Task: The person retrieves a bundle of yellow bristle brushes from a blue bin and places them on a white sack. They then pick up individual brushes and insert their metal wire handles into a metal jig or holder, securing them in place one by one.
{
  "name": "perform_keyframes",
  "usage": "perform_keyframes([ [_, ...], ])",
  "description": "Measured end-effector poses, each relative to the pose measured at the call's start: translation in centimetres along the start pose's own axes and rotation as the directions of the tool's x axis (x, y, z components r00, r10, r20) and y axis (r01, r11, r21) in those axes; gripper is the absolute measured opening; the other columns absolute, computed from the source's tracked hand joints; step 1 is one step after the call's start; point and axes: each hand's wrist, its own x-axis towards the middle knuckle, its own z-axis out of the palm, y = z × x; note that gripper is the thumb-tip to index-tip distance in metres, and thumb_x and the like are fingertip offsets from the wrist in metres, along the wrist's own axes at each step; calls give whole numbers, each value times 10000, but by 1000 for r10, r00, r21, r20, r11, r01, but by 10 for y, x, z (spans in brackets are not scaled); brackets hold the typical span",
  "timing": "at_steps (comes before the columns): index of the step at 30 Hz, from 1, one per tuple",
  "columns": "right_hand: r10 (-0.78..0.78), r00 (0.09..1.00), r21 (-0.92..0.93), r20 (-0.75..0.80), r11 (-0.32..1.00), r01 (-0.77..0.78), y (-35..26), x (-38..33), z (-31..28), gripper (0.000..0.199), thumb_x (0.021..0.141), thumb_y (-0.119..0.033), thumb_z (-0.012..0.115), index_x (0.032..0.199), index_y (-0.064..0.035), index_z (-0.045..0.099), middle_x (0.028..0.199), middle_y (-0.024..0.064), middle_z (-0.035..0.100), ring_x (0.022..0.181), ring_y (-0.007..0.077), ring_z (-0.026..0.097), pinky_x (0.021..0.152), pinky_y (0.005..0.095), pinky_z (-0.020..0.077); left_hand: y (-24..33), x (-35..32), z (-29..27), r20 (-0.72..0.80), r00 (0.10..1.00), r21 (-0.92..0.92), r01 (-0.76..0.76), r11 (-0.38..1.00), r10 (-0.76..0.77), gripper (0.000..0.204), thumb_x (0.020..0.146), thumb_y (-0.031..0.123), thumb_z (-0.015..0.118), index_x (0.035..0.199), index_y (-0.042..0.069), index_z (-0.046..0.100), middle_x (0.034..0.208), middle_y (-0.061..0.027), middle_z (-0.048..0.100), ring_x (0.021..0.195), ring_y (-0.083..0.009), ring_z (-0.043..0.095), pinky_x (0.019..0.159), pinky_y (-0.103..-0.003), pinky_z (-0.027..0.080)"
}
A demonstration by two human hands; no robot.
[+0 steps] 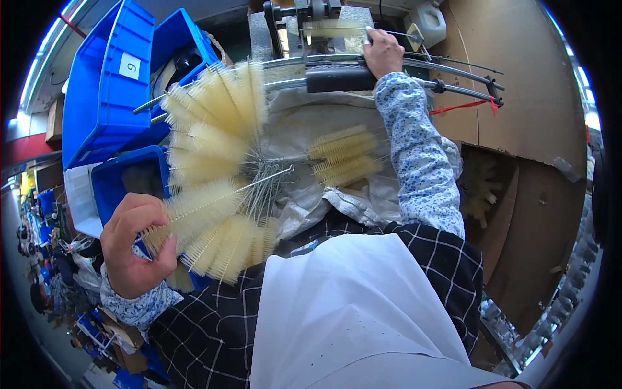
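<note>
My left hand [135, 245] is curled around the bristle end of a cream wire bottle brush [210, 202], with thumb and fingers closed on it. That brush's bare wire, hooked at the tip, points right over a pile. The pile is a fan of similar bottle brushes [210, 110], their wire stems [262, 191] bunched in the middle. My right hand [384, 52] reaches to the machine [317, 11] and closes at the end of another brush [334, 29] lying across it; its fingertips are partly hidden. More brushes [346, 155] lie on white sacking, bristles to the right.
Metal rails [285, 72] with a black roller [340, 79] cross in front of me. Blue bins [107, 91] stand at left, one low blue bin [133, 175] beside my left hand. Cardboard [518, 71] walls the right; a box there holds brushes [479, 188]. A red tie [463, 107] hangs from the rail.
</note>
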Motion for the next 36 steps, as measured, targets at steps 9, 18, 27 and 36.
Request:
perform_keyframes([
  [9,55,992,-15,116,998,-54,-72,0,6,272,765,-161,500,1020,-98,569,1004,53,580,983,229,520,818,434,375,6,21,3,66,995,-54,-73,996,76,310,558,-19,582,855,16,501,784,-130,523,657,-225,526,601,-280,435],
  [18,21,995,-93,95,996,-12,-2,0,-11,271,752,-172,520,1010,-125,587,981,66,596,929,258,556,765,429,426,1,18,7,33,996,-41,-78,996,79,275,594,-49,536,858,16,496,832,-150,520,701,-238,524,640,-291,430],
  [27,86,979,-9,184,996,-85,109,44,-15,299,815,-319,490,1071,-193,580,1011,92,590,928,286,556,802,399,436,-8,21,1,-57,997,-28,-51,998,50,202,635,-55,499,823,11,466,882,-160,511,804,-223,507,758,-302,396],
  [36,-198,697,494,689,832,-252,120,13,-122,283,830,-134,525,1107,-87,559,952,82,608,900,194,567,830,289,422,-21,50,20,21,1000,-429,7,903,2,209,694,-36,487,888,32,448,917,-74,476,854,-146,486,792,-269,387],
])
